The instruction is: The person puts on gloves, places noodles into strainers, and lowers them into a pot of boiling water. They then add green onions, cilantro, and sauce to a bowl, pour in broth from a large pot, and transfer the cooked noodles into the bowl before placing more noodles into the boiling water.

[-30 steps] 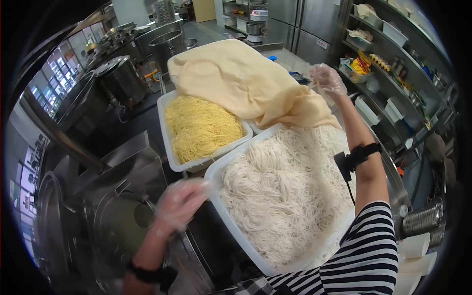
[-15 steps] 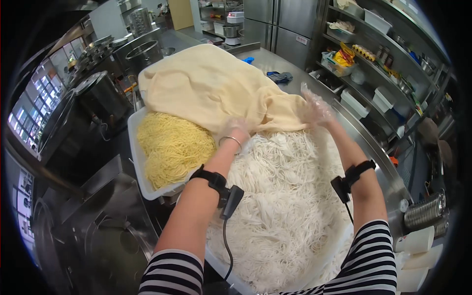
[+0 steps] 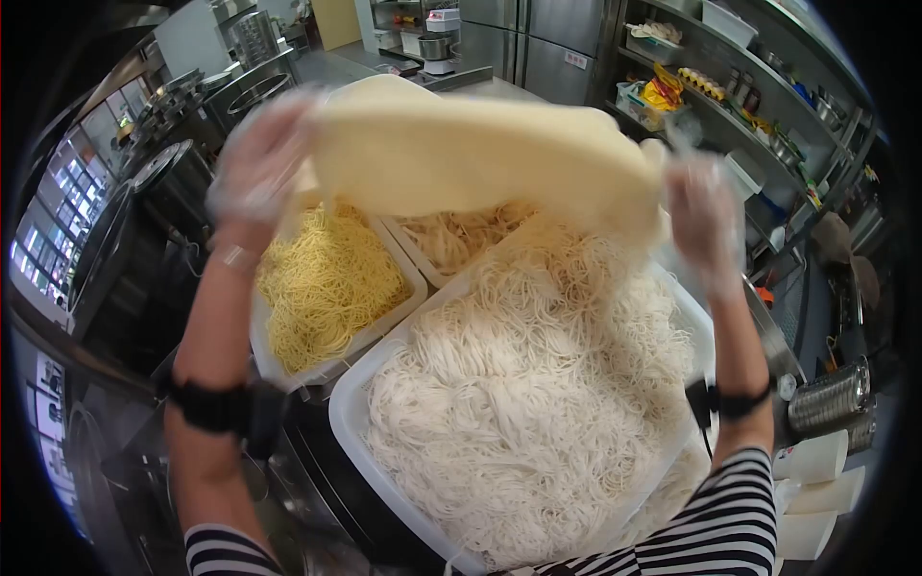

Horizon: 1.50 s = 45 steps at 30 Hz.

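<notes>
A cream cloth (image 3: 480, 154), smeared by motion, is stretched in the air between my two hands. My left hand (image 3: 264, 163), in a clear plastic glove, grips its left end. At the right end, my gloved right hand (image 3: 706, 206) is closed on the other side. Below the cloth, white noodles (image 3: 519, 403) are heaped in a large white tub (image 3: 351, 408). Yellow noodles (image 3: 331, 288) fill a smaller white tub (image 3: 423, 288) on the left. Paler, wider noodles (image 3: 461, 240) show behind, partly covered by the cloth.
Steel shelves (image 3: 759, 106) with bins and goods stand at the right, and a steel refrigerator (image 3: 557, 58) at the back. Large pots (image 3: 173, 178) are at the left. Stacked metal containers (image 3: 831, 398) and white cups (image 3: 816, 490) sit near the lower right.
Both hands have lifted the cloth off the tubs, with the left hand moving left and up and the right hand outward. More white noodles and a third batch are now uncovered.
</notes>
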Motion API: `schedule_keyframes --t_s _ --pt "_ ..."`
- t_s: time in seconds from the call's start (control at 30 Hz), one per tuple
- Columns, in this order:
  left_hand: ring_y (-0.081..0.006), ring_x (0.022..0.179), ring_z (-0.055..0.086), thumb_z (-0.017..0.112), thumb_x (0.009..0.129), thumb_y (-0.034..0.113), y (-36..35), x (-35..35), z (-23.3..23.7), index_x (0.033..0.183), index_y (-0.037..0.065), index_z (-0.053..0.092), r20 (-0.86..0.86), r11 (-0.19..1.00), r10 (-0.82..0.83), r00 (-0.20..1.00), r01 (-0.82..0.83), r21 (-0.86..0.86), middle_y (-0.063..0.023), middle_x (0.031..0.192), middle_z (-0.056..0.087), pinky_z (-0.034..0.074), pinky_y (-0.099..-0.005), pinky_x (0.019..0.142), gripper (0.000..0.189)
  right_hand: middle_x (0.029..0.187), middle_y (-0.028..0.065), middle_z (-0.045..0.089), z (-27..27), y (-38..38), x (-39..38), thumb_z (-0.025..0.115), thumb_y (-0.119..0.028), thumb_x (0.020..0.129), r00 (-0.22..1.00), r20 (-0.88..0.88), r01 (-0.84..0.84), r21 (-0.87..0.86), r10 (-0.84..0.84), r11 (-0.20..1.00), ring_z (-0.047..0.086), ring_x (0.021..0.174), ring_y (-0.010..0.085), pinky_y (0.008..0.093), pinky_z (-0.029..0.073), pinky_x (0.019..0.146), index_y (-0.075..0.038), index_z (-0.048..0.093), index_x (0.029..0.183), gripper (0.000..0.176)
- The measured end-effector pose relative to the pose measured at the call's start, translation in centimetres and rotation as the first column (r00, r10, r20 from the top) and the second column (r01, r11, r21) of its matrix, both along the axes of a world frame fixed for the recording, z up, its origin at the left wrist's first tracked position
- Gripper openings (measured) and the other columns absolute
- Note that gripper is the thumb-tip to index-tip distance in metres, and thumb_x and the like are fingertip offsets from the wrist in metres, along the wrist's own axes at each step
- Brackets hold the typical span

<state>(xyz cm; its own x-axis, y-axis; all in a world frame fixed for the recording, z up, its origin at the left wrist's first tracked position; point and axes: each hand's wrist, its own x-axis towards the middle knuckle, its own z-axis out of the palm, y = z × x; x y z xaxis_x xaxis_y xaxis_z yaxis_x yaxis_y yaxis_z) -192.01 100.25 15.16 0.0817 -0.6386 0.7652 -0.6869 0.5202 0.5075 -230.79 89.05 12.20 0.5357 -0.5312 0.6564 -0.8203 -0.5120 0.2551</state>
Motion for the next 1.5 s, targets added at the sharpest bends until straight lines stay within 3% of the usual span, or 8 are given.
schedule_keyframes --t_s 0.1,0.47,0.63,0.7,0.77,0.9,1.4,1.5 --pt "-0.0216 0.087 0.056 0.059 0.071 0.010 9.2 5.0 -4.1 0.092 0.005 0.060 -0.357 0.763 -0.094 0.929 0.298 0.573 -0.0071 0.092 0.059 0.042 -0.0311 0.080 0.021 0.095 0.0081 0.056 -1.7 8.0 -2.7 0.058 0.005 0.055 0.674 0.378 -0.729 0.482 0.635 0.486 0.052 0.094 0.0245 0.0372 0.040 0.081 -0.010 0.059 0.086 0.034" --pt "-0.0328 0.109 0.039 0.063 0.064 0.033 13.3 -7.2 -11.8 0.113 0.007 0.044 0.575 0.775 -0.427 0.698 -0.046 0.631 -0.0168 0.117 0.042 0.033 -0.0401 0.091 0.058 0.117 0.0093 0.047 -7.0 3.5 -5.1 0.068 -0.029 0.062 0.828 0.422 -0.524 0.816 0.368 0.243 0.044 0.107 0.0232 0.0336 0.034 0.090 -0.011 0.041 0.120 0.066" --pt "-0.0293 0.107 0.042 0.061 0.065 0.033 15.1 -10.4 -12.9 0.112 0.008 0.045 0.550 0.764 -0.440 0.710 -0.026 0.644 -0.0155 0.114 0.045 0.034 -0.0394 0.089 0.055 0.088 0.0005 0.055 -11.5 9.1 -4.7 0.064 -0.029 0.069 0.857 -0.201 -0.208 0.708 0.475 0.675 0.052 0.083 0.0166 0.0317 0.039 0.072 -0.010 0.051 0.110 0.047" --pt "-0.0254 0.096 0.048 0.057 0.068 0.027 15.5 -10.8 -13.7 0.102 0.009 0.050 0.557 0.800 -0.345 0.755 -0.073 0.596 -0.0119 0.102 0.050 0.036 -0.0388 0.084 0.039 0.086 0.0024 0.055 -15.2 8.2 -8.4 0.061 -0.022 0.070 0.387 0.831 -0.909 0.271 -0.399 -0.317 0.051 0.085 0.0174 0.0307 0.039 0.073 -0.009 0.055 0.102 0.036" --pt "-0.0240 0.091 0.050 0.054 0.069 0.023 15.3 -11.5 -15.7 0.095 0.010 0.051 0.594 0.816 -0.204 0.778 -0.200 0.543 -0.0095 0.095 0.052 0.038 -0.0380 0.079 0.030 0.089 0.0047 0.053 -8.4 11.0 -8.0 0.056 -0.019 0.072 0.935 0.321 -0.342 0.697 0.152 0.631 0.050 0.083 0.0167 0.0281 0.040 0.071 -0.005 0.055 0.098 0.030" --pt "-0.0222 0.079 0.052 0.049 0.066 0.012 15.2 -12.2 -14.0 0.077 0.011 0.053 0.536 0.950 0.104 0.837 -0.244 0.197 -0.0056 0.078 0.052 0.041 -0.0345 0.068 0.011 0.093 0.0057 0.052 -0.5 18.5 -10.3 0.059 -0.027 0.072 0.761 0.623 -0.480 0.354 0.180 0.803 0.050 0.084 0.0156 0.0261 0.041 0.074 0.000 0.054 0.093 0.034" --pt "-0.0225 0.060 0.056 0.051 0.071 0.019 14.9 -1.0 -1.5 0.067 0.012 0.056 0.448 0.752 0.617 0.646 -0.652 -0.095 -0.0093 0.059 0.055 0.046 -0.0306 0.056 0.009 0.097 0.0039 0.048 1.2 26.3 -15.3 0.065 -0.029 0.069 0.377 0.926 -0.737 0.300 0.000 0.605 0.047 0.091 0.0148 0.0265 0.038 0.081 -0.003 0.054 0.096 0.040" --pt "-0.0203 0.055 0.054 0.050 0.076 0.040 16.3 -5.0 -5.7 0.091 0.007 0.053 -0.068 0.580 0.372 0.926 -0.174 0.795 -0.0086 0.077 0.055 0.045 -0.0301 0.053 0.036 0.096 0.0045 0.047 0.8 25.9 -15.7 0.065 -0.032 0.068 0.306 0.952 -0.743 0.239 -0.001 0.625 0.048 0.091 0.0152 0.0263 0.038 0.079 -0.001 0.053 0.095 0.042"
